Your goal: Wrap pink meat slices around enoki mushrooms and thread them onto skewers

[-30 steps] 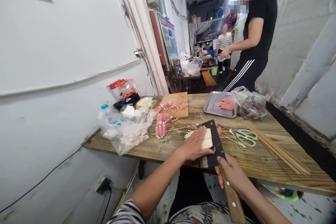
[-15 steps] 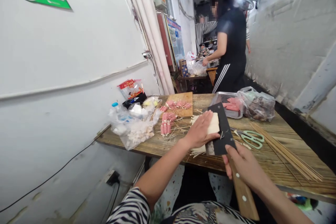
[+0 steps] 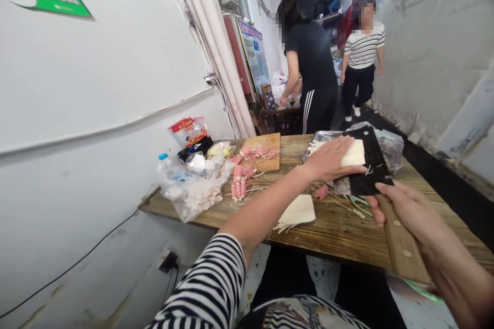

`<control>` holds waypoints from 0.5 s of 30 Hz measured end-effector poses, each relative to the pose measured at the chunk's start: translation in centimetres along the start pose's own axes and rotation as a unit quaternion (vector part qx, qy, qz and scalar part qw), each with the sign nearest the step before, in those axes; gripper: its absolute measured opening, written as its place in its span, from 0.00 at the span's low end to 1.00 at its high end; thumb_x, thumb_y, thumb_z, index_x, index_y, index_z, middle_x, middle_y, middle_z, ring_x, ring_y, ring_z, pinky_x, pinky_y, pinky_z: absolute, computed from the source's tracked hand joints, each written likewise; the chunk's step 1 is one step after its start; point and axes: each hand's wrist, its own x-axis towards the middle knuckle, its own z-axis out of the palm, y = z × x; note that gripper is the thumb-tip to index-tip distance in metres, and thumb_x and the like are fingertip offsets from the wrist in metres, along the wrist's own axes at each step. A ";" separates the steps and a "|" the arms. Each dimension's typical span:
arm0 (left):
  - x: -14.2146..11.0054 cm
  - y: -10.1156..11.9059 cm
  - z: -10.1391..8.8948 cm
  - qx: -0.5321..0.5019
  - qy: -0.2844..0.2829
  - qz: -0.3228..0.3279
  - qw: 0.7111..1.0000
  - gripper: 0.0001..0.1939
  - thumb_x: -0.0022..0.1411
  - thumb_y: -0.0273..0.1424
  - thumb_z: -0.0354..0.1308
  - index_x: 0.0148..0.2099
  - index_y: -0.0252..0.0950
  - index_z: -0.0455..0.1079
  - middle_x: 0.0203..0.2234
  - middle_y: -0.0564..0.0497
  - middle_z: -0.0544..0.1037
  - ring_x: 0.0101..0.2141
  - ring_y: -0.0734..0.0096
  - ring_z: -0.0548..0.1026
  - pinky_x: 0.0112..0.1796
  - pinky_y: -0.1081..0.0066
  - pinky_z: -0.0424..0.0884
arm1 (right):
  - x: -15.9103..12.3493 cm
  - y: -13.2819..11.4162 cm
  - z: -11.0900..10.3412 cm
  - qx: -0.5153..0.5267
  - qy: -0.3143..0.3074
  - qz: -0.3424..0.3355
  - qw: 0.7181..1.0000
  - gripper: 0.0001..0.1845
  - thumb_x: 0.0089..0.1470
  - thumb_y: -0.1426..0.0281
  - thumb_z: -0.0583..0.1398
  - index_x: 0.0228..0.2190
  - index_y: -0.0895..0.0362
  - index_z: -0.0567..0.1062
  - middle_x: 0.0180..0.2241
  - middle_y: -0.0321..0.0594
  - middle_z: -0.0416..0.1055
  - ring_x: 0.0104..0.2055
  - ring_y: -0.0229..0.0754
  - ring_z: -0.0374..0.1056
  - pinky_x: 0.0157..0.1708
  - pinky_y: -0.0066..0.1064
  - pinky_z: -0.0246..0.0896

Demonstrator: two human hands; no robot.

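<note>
My right hand is wrapped round the wooden handle of a cleaver, whose dark blade is raised above the table toward the right. On the blade lies a pale slab of enoki mushrooms. My left hand clasps this slab against the blade, thumb along the near edge and fingers over the top. Below my left forearm, another flat slab of enoki mushrooms rests near the table's front edge, thin stems toward the left. A small pink meat roll sits under the blade.
Skewered pink rolls lie beside and on a cutting board. A metal tray is partly behind my left hand. Green-handled scissors show below the cleaver. Plastic bags stand at left. Two people are beyond the table.
My hands have carried the cleaver and enoki slab up and right toward the tray, uncovering the other slab on the table. The person in black moved left and bends over the back table.
</note>
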 end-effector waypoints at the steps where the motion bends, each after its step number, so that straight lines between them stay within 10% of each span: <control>1: 0.6 0.0 0.6 0.000 -0.011 0.007 1.000 0.43 0.64 0.57 0.39 0.68 0.29 0.44 0.66 0.40 0.54 0.66 0.64 0.49 0.64 0.66 0.46 | 0.5 0.6 -0.5 0.018 0.003 0.010 1.000 0.17 0.50 0.56 0.59 0.21 0.55 0.67 0.12 0.33 0.63 0.14 0.35 0.58 0.16 0.27 0.55; 15: 4.7 -5.2 9.7 -0.040 -0.117 -0.038 0.992 0.40 0.65 0.55 0.42 0.66 0.28 0.47 0.65 0.37 0.56 0.65 0.59 0.53 0.62 0.62 0.52 | 10.9 7.0 -3.1 0.064 -0.048 0.089 0.993 0.18 0.47 0.58 0.56 0.15 0.56 0.67 0.09 0.35 0.61 0.12 0.35 0.55 0.15 0.26 0.51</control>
